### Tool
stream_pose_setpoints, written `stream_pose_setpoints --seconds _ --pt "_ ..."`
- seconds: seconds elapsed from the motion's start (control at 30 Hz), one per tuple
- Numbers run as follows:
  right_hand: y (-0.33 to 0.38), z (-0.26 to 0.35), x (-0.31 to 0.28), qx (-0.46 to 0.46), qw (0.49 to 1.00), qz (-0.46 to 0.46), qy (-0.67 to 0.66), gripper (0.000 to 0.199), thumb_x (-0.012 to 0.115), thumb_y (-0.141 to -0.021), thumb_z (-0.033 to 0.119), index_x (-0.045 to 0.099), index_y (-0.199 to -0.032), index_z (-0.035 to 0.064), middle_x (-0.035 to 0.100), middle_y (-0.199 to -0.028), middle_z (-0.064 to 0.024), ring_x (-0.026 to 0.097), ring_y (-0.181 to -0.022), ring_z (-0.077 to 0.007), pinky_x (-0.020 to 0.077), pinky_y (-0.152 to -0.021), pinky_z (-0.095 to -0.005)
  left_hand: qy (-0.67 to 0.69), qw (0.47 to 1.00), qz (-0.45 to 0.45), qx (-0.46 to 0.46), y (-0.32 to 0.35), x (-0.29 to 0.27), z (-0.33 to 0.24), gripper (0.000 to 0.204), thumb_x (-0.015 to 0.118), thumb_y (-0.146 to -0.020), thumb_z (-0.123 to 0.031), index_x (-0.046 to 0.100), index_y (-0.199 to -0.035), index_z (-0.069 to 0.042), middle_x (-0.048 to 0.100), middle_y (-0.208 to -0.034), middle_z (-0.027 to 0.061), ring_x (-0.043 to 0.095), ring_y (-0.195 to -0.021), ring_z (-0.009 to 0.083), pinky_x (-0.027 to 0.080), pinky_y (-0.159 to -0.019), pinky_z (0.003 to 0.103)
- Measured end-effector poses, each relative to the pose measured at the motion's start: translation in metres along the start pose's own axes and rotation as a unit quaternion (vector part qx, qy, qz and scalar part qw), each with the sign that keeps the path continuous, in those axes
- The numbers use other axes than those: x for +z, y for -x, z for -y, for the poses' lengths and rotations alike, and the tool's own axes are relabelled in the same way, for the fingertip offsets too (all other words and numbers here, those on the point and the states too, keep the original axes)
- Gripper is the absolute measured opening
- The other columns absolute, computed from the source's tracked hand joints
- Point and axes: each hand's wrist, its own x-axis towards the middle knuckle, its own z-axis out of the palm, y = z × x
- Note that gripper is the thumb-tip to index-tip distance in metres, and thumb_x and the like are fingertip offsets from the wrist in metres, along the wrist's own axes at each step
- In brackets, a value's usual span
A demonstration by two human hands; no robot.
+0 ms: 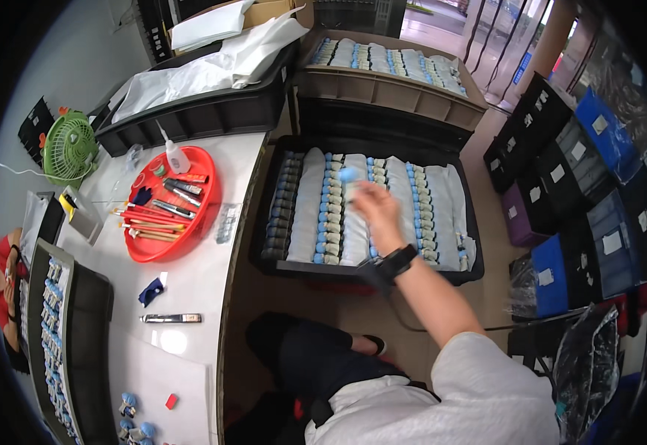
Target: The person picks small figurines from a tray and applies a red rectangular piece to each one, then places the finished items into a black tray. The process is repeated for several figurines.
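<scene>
My right hand (379, 213) is raised over a black crate (294, 265), its fingers closed on a small figurine with a light blue head (348, 175). Motion blurs the fingers and the piece a little. Below, rows of similar blue-topped figurines (330, 215) stand between strips of white cloth (308, 204). A row of dark pieces (277, 211) runs along the crate's left side. A black band circles my right wrist. My left hand does not show.
The white table (190, 293) at left bears a red tray (213, 185) of brushes and pens, a green fan (70, 148) and loose figurines (127, 404). A brown crate (390, 90) of figurines stands behind. Stacked bins (557, 174) line the right. Another person (4, 276) sits at far left.
</scene>
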Motion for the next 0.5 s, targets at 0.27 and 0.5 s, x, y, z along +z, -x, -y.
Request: stream_pose_setpoints --seconds 0.27,0.5 --pt "-0.080 -0.036 -0.305 -0.154 0.719 -0.316 0.600 0.019 0.075 -0.073 0.009 0.065 -0.089 0.0043 0.067 -0.085 -0.0150 0.066 -0.076 -0.0270 0.0519 -0.068 -0.0357 -0.091 0.996 -0.008 0.018 -0.004 0.008 0.000 0.029 0.052 -0.097 -0.010 0.055 -0.120 0.008 0.060 -0.117 0.0186 0.058 -0.106 0.0260 0.048 -0.092 0.036" --pt "-0.066 -0.030 -0.309 -0.047 0.639 -0.242 0.729 0.017 0.073 -0.075 0.010 0.068 -0.091 0.0077 0.065 -0.088 -0.0164 0.063 -0.088 -0.0367 0.0506 -0.078 -0.0456 -0.114 0.993 -0.037 0.002 0.001 0.018 -0.010 0.025 0.055 -0.095 -0.006 0.056 -0.116 0.007 0.062 -0.110 0.0170 0.060 -0.099 0.0229 0.050 -0.088 0.034"
